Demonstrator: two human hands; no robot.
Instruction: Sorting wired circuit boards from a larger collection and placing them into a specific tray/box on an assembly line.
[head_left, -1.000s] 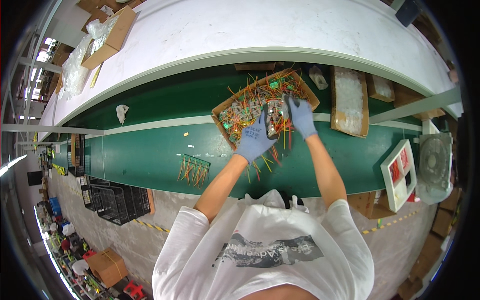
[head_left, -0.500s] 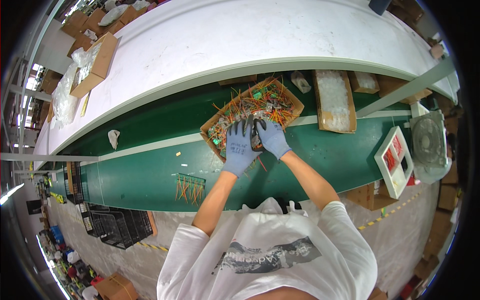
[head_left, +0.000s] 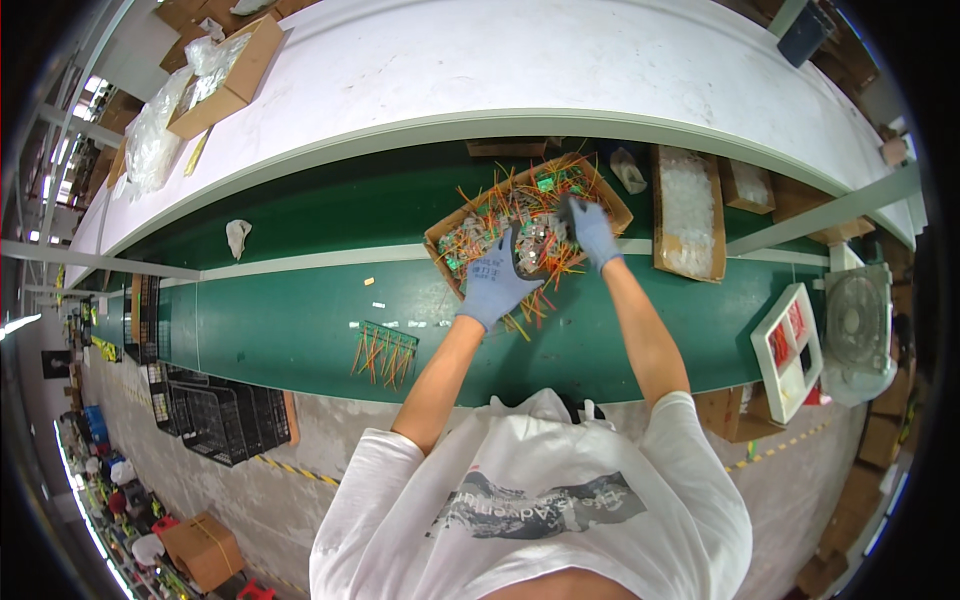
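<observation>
A cardboard box point(head_left: 614, 204) holds a heap of small circuit boards point(head_left: 553, 182) with orange and red wires sticking out. My left hand point(head_left: 497, 285), in a blue-grey glove with dark fingertips, rests over the box's near side, thumb and fingers spread against the heap. Over the right part of the heap is my gloved right hand point(head_left: 595, 234), its fingers smeared by motion; whether it holds anything cannot be seen. Nearer me on the left, a green circuit board panel point(head_left: 390, 340) lies on the green work surface point(head_left: 270, 330), orange wires trailing from it.
A white shelf point(head_left: 480, 65) overhangs the far side. Right of the box stands a carton of clear plastic pieces point(head_left: 690, 215). Further right are a white divided tray point(head_left: 778, 385) with red parts and a fan point(head_left: 858, 315). Black crates point(head_left: 225, 415) sit at lower left.
My hands, close together at the box's near side before, are now apart. The right one has moved away and to the right over the heap; the left stays near the front with its thumb spread.
</observation>
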